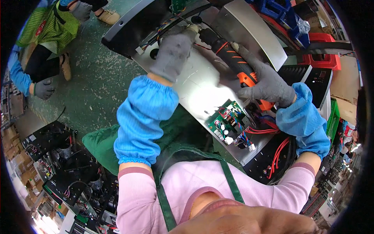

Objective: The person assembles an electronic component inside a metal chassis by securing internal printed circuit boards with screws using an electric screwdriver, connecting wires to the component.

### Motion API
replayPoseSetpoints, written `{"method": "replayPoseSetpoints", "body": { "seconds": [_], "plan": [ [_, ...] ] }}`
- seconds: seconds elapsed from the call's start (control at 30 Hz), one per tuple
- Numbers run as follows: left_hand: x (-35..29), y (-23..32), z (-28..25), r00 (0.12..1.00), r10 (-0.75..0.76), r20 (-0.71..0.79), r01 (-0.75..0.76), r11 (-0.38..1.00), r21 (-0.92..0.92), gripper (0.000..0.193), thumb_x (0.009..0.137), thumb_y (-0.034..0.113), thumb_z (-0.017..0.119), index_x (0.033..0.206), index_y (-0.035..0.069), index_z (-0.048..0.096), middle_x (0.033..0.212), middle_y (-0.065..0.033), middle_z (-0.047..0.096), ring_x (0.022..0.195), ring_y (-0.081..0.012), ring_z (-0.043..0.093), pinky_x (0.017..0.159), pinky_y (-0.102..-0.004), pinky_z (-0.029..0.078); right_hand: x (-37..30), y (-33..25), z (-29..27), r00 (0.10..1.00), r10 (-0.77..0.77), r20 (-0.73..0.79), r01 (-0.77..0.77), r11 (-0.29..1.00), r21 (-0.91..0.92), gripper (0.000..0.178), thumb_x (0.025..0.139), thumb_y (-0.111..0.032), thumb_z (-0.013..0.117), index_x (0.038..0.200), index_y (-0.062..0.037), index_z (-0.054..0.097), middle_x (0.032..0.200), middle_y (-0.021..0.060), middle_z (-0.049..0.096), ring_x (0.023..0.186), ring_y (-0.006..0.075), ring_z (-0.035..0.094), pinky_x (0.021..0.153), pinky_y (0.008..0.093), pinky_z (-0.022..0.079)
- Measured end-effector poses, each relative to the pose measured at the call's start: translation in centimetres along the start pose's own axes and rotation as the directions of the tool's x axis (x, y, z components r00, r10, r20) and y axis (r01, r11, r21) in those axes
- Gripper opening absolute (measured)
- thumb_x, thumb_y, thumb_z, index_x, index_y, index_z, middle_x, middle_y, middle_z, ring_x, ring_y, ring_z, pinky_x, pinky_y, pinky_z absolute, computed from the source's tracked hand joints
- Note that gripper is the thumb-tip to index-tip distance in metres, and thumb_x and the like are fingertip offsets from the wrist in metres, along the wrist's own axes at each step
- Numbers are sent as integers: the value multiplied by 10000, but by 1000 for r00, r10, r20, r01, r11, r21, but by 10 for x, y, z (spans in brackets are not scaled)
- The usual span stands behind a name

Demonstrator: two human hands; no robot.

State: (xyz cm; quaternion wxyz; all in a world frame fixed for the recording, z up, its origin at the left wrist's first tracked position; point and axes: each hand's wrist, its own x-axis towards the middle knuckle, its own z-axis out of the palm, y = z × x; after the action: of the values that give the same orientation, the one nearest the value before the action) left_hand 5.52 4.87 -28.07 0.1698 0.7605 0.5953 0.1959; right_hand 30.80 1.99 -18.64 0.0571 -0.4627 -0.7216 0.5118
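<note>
My right hand [269,81], in a grey glove, is wrapped round an orange and black cordless power screwdriver [230,56]. The tool lies slanted over a silver metal chassis [194,76], its nose toward the far left. At that nose, my gloved left hand [173,54] has its fingers pressed together beside the bit; what they pinch is hidden. Coloured wires with a white connector [139,50] run along the chassis edge beside my left hand. Nearer to me, a green circuit board [230,124] with plugged-in wires sits on the metal, below my right hand.
Red cables [278,156] loop at the near right end of the chassis. Blue bins [278,15] and a red bin [321,54] stand at the far right. Black wired units [74,167] lie at the left. A co-worker in a green checked apron [54,33] is at the far left.
</note>
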Motion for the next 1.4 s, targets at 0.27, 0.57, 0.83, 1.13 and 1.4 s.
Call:
{"method": "replayPoseSetpoints", "body": {
  "seconds": [0.27, 0.57, 0.83, 1.13, 1.4],
  "plan": [
    [-9, 23, -50, 851, -4, -526, -115, 974, -193, 259, 826, 257, 661, 1009, 73, 657, 826, -122, 664, 808, -283, 655, 715, -367, 525, 5, -4, -2, 994, 108, 17, -109, 993, 43, 994, 678, -101, 726, 1502, -232, 186, 833, 50, 566, 685, 138, 587, 666, 283, 526],
    [5, -39, -148, 969, 200, -147, -99, 855, 510, 266, 834, 321, 676, 915, 68, 672, 815, -102, 603, 725, -295, 617, 632, -390, 494, 8, -16, -3, 975, 210, 75, -209, 978, -23, 1022, 669, -148, 737, 1507, -222, 157, 932, 119, 617, 834, 211, 615, 792, 322, 506],
    [10, -45, -146, 969, 216, -119, -150, 899, 410, 263, 849, 297, 655, 881, 36, 655, 794, -131, 589, 727, -288, 612, 641, -393, 489, 14, -15, -2, 991, 133, 14, -129, 976, -177, 1025, 662, -179, 749, 1502, -199, 162, 1063, 201, 625, 948, 290, 624, 897, 353, 472],
    [14, -44, -148, 972, 190, -140, -118, 906, 407, 247, 841, 302, 645, 876, 57, 652, 814, -138, 610, 761, -323, 616, 662, -404, 495, 13, -12, -5, 996, -90, -12, 86, 970, -226, 1058, 665, -177, 770, 1508, -204, 132, 1047, 188, 621, 952, 290, 612, 893, 341, 465],
    [20, -33, -151, 996, 50, -77, -13, 908, 419, 263, 837, 336, 617, 900, 84, 660, 886, -148, 640, 843, -343, 618, 718, -430, 495, -46, -86, -27, 945, 291, 152, -247, 935, -255, 1019, 647, -183, 767, 1492, -128, 199, 1023, 142, 588, 883, 222, 588, 830, 320, 466]
  ]
}}
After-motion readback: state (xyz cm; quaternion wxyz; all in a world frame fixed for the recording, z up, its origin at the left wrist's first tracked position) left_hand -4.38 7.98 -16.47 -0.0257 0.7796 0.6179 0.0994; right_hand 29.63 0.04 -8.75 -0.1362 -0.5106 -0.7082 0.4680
